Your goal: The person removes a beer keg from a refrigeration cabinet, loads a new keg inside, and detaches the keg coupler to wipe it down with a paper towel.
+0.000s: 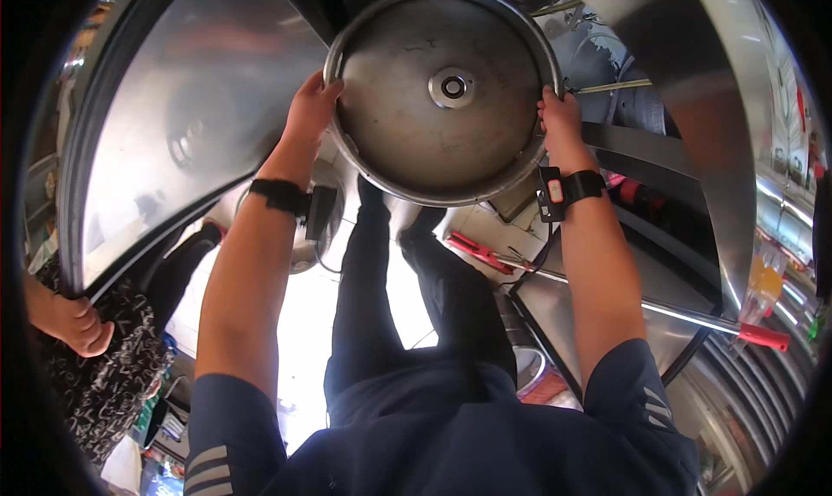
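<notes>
A round steel keg (399, 141) with a raised rim and a valve fitting (451, 88) at its middle is in front of me at the top of the view. My left hand (314, 106) is closed round the left side of its rim, thumb on top. On the opposite side, my right hand (562, 119) grips the rim with curled fingers. Both arms reach forward, a black strapped device on each wrist. The keg's underside is hidden.
An open stainless steel door (182, 89) stands on the left. Beside it is another person's hand (80, 323). A metal pole with a red grip (763, 337) crosses at right, near red-handled tools (475, 252). Pale tiles (303, 349) cover the floor.
</notes>
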### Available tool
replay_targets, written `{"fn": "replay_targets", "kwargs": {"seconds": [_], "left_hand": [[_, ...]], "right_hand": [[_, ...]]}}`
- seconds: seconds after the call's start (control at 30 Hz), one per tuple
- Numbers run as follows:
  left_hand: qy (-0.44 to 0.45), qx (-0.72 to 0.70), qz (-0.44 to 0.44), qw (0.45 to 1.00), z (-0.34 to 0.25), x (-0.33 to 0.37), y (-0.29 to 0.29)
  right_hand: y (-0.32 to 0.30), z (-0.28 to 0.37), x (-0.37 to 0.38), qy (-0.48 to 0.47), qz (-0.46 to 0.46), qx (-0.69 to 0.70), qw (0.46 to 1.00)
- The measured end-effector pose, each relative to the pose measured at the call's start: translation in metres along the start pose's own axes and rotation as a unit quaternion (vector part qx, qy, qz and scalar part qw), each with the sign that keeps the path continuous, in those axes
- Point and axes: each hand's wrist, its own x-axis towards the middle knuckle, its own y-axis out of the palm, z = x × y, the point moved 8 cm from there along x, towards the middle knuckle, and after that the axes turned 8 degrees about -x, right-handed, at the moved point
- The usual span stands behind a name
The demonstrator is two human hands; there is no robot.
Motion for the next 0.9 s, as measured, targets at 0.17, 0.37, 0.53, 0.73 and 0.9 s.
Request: {"fn": "replay_targets", "kwargs": {"seconds": [0.17,0.37,0.53,0.73,0.9], "left_hand": [[-0.022,-0.178,-0.021,0.983,0.046,-0.112,0.058],[-0.203,-0.283,-0.004,0.938,0.107,-0.127,0.111],[-0.181,-0.271,-0.037,0.945,0.088,-0.117,0.117],[-0.265,-0.221,-0.005,0.938,0.06,-0.118,0.131],[-0.259,-0.243,-0.023,0.934,0.053,-0.115,0.132]], "right_hand": [[-0.013,0.008,0.016,-0.025,-0.009,-0.013,1.0],[-0.01,0.02,0.041,-0.041,0.0,-0.036,0.999],[-0.02,0.095,0.052,-0.15,-0.084,-0.115,0.978],[-0.025,0.131,0.114,-0.027,0.035,-0.04,0.998],[-0.064,0.142,0.162,-0.102,-0.016,-0.081,0.991]]}}
